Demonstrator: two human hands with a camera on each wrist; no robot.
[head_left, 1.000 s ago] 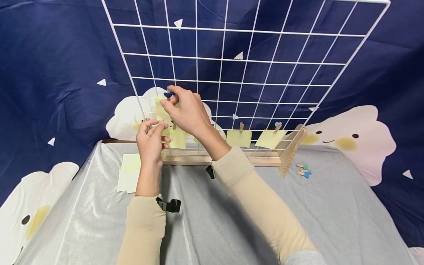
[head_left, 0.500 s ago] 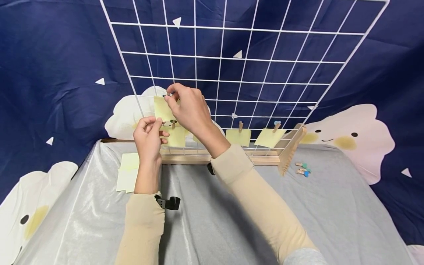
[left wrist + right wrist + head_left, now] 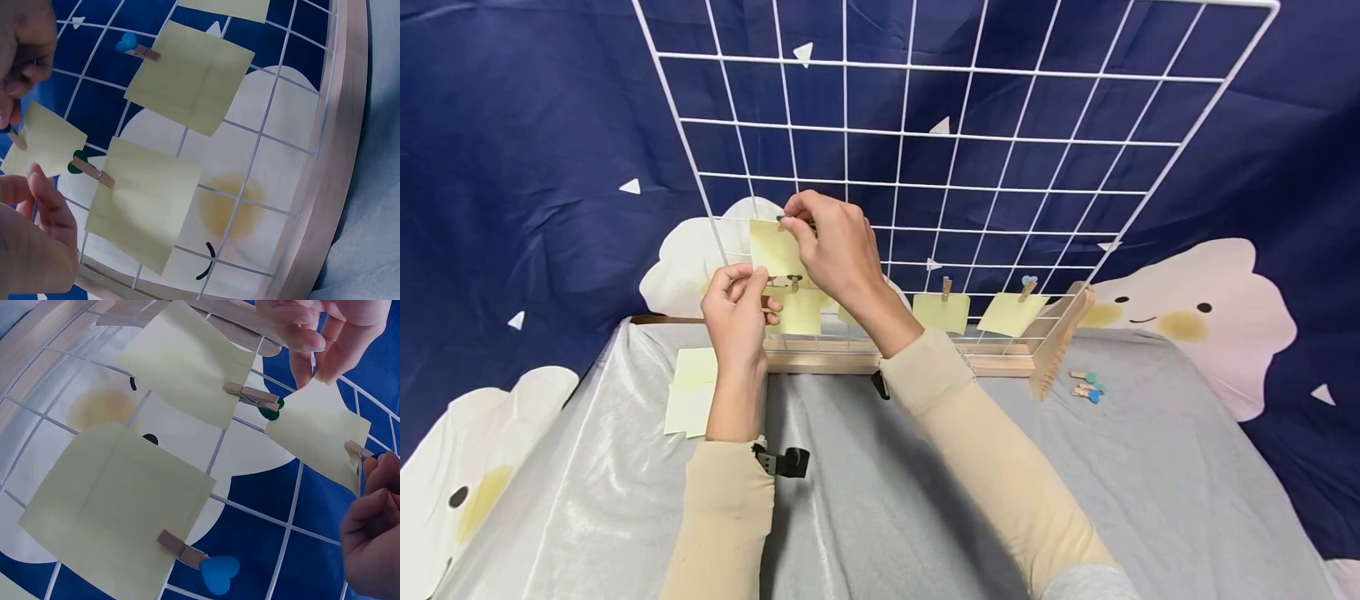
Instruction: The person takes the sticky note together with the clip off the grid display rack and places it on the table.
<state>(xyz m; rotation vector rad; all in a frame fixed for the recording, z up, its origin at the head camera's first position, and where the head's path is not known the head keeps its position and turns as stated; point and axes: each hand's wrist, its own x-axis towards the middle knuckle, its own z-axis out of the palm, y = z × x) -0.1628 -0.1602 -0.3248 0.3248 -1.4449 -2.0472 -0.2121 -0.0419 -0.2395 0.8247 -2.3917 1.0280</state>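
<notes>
A pale yellow paper note (image 3: 769,247) lies against the white wire grid (image 3: 871,182), above the left end of a lower row of notes. My left hand (image 3: 737,321) pinches its lower corner between thumb and finger. At the note's upper edge my right hand (image 3: 842,254) pinches a small wooden clothespin (image 3: 356,449) with a dark blue end. The clothespin's jaws sit over the paper's edge in the right wrist view; the fingers hide its far end. Just below hangs another note (image 3: 144,203), held by a clothespin with a green heart (image 3: 90,170).
More clipped notes (image 3: 942,313) hang along the grid's lower part to the right. Loose heart clothespins (image 3: 1086,392) lie on the grey cloth (image 3: 880,500) at the right. Spare yellow notes (image 3: 688,408) lie beside my left forearm. A wooden base (image 3: 820,362) holds up the grid.
My right hand has tilted the clothespin and shifted slightly right, so its blue heart, plain to see before, is now mostly hidden. The left hand has moved slightly left, still pinching the note.
</notes>
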